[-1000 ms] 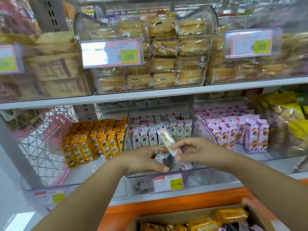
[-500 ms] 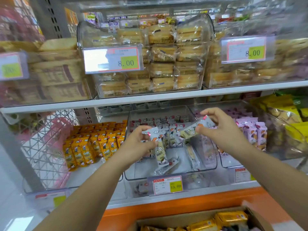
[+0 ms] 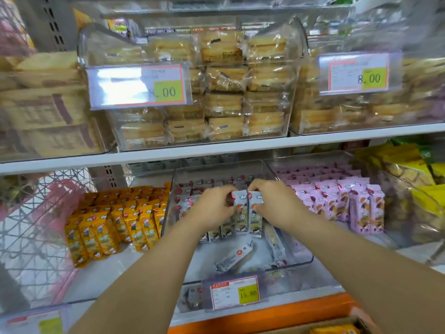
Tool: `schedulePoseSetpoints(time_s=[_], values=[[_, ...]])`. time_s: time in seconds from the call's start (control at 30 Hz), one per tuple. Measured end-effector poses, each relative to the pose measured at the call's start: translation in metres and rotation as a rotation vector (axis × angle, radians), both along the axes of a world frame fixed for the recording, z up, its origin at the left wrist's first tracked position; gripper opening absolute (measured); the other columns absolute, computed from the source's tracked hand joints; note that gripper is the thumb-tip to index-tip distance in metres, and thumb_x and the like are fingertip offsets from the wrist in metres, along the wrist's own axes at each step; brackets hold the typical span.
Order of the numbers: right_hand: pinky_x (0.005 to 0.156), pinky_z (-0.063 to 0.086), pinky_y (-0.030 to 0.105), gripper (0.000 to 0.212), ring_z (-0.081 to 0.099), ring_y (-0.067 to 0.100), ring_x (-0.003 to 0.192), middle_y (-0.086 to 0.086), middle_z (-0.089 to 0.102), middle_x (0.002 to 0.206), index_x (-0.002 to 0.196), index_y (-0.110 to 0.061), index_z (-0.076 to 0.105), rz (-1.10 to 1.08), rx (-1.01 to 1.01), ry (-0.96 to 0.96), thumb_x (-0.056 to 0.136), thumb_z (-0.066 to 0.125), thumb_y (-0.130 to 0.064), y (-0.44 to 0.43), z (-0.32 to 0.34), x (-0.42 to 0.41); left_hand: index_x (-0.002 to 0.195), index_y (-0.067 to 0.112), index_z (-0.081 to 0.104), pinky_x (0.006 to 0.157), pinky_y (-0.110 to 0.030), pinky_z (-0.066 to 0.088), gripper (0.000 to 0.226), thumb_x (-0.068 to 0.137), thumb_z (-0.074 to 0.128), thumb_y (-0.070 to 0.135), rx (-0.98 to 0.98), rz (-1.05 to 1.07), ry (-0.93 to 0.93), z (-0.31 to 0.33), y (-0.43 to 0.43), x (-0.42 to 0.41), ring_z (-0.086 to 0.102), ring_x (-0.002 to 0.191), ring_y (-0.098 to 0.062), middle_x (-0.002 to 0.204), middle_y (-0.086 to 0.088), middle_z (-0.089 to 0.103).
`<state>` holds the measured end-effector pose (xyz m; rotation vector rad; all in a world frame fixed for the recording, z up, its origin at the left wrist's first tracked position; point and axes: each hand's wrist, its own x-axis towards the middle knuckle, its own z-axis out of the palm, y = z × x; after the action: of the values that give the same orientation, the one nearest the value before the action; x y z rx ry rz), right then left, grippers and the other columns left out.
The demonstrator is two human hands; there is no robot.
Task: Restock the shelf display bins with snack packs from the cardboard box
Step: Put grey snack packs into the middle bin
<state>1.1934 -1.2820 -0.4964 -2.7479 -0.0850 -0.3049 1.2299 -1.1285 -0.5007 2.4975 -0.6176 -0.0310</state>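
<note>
Both hands reach into the clear middle bin [image 3: 305, 260] on the lower shelf. My left hand [image 3: 213, 206] pinches a grey-white snack pack [image 3: 240, 213] held upright. Beside it my right hand [image 3: 273, 203] pinches a second grey-white snack pack [image 3: 255, 219], also upright. The two packs stand side by side at the front of the upright row of grey packs [image 3: 216, 233]. Two loose grey packs [image 3: 234, 257] lie flat on the bin floor in front. A corner of the cardboard box [image 3: 337, 327] with yellow packs shows at the bottom edge.
Orange packs [image 3: 113, 225] fill the left bin, purple packs [image 3: 342, 203] the right bin. A price tag reading 15.80 [image 3: 234, 294] hangs on the middle bin's front. The upper shelf [image 3: 216, 147] carries clear bins of wrapped cakes [image 3: 224, 104]. A pink wire basket [image 3: 36, 225] stands at left.
Both hands have moved from the bin's front up and back to the row of grey packs. The packs they hold, tilted before, now stand upright side by side.
</note>
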Motion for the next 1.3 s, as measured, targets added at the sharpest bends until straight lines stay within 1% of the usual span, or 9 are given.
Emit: schedulePoseSetpoints(time_s=[0.13,0.23,0.43,0.57,0.67,0.87,1.0,1.1,1.3], values=[[0.085,0.051,0.036,0.037,0.062,0.030,0.102,0.009,0.063,0.118,0.122,-0.021,0.056,-0.049,-0.058,0.052,0.087,0.063,-0.010,0.007,-0.013,0.020,0.117,0.016,0.060,0.073,-0.026,0.042,0.030,0.088,0.066,0.020,0.164,0.010,-0.049,-0.013,-0.002,0.017,0.060,0.094,-0.022,0.099,-0.004,0.063],[0.089,0.050,0.035,0.041,0.059,0.029,0.109,0.009,0.060,0.125,0.127,-0.019,0.054,-0.048,-0.052,0.063,0.088,0.063,-0.011,0.012,-0.023,0.032,0.126,0.022,0.057,0.087,-0.034,0.049,0.039,0.087,0.064,0.018,0.258,0.051,-0.154,-0.020,0.000,0.025,0.058,0.107,-0.029,0.120,-0.009,0.060],[0.097,0.044,0.035,0.047,0.055,0.028,0.111,0.013,0.044,0.134,0.132,-0.015,0.047,-0.088,0.003,0.057,0.088,0.064,-0.009,0.011,-0.030,0.033,0.133,0.029,0.050,0.095,-0.040,0.049,0.049,0.087,0.067,0.027,0.212,0.094,-0.213,-0.026,0.002,0.023,0.056,0.114,-0.029,0.139,-0.009,0.042],[0.094,0.047,0.032,0.047,0.054,0.017,0.095,0.008,0.049,0.129,0.130,-0.017,0.051,-0.012,0.089,0.017,0.087,0.064,-0.005,0.006,-0.011,0.015,0.122,0.025,0.058,0.086,-0.034,0.048,0.035,0.087,0.065,0.019,0.085,0.094,-0.258,-0.024,0.002,0.010,0.055,0.107,-0.023,0.122,-0.004,0.048],[0.092,0.043,0.019,0.034,0.054,0.007,0.099,-0.004,0.060,0.112,0.119,-0.019,0.061,0.061,0.165,-0.081,0.087,0.063,-0.006,-0.009,0.010,-0.009,0.105,0.020,0.064,0.077,-0.027,0.047,0.019,0.088,0.061,0.013,0.047,-0.006,-0.159,-0.026,-0.003,-0.002,0.058,0.091,-0.018,0.098,0.002,0.056],[0.071,0.038,0.005,0.017,0.048,-0.005,0.080,-0.016,0.052,0.094,0.102,-0.026,0.063,0.025,0.180,-0.166,0.089,0.064,-0.015,-0.060,0.009,-0.062,0.126,0.020,0.060,0.062,-0.019,0.041,0.038,0.092,0.054,0.005,0.224,-0.315,0.116,-0.034,-0.038,-0.016,0.053,0.076,-0.011,0.098,0.001,0.055],[0.088,0.043,0.015,0.022,0.054,0.001,0.098,-0.015,0.054,0.109,0.111,-0.027,0.065,0.055,0.189,-0.065,0.090,0.062,-0.022,-0.081,-0.010,-0.080,0.133,0.021,0.053,0.086,-0.025,0.041,0.043,0.095,0.049,0.003,0.370,-0.363,0.111,-0.044,-0.061,-0.018,0.052,0.098,-0.023,0.106,-0.001,0.033],[0.088,0.048,0.019,0.024,0.055,-0.005,0.097,-0.020,0.055,0.111,0.110,-0.036,0.061,0.102,0.280,-0.024,0.089,0.063,-0.024,-0.093,-0.017,-0.093,0.134,0.024,0.052,0.082,-0.021,0.035,0.046,0.094,0.045,0.001,0.463,-0.378,0.150,-0.052,-0.070,-0.017,0.046,0.094,-0.018,0.118,-0.005,0.033],[0.083,0.049,0.018,0.021,0.058,-0.005,0.094,-0.021,0.055,0.113,0.104,-0.035,0.065,0.157,0.434,0.012,0.088,0.066,-0.022,-0.105,-0.028,-0.111,0.098,0.028,0.061,0.094,-0.026,0.039,0.019,0.088,0.054,0.013,0.404,-0.366,0.205,-0.060,-0.077,-0.010,0.049,0.105,-0.020,0.112,-0.005,0.042]])
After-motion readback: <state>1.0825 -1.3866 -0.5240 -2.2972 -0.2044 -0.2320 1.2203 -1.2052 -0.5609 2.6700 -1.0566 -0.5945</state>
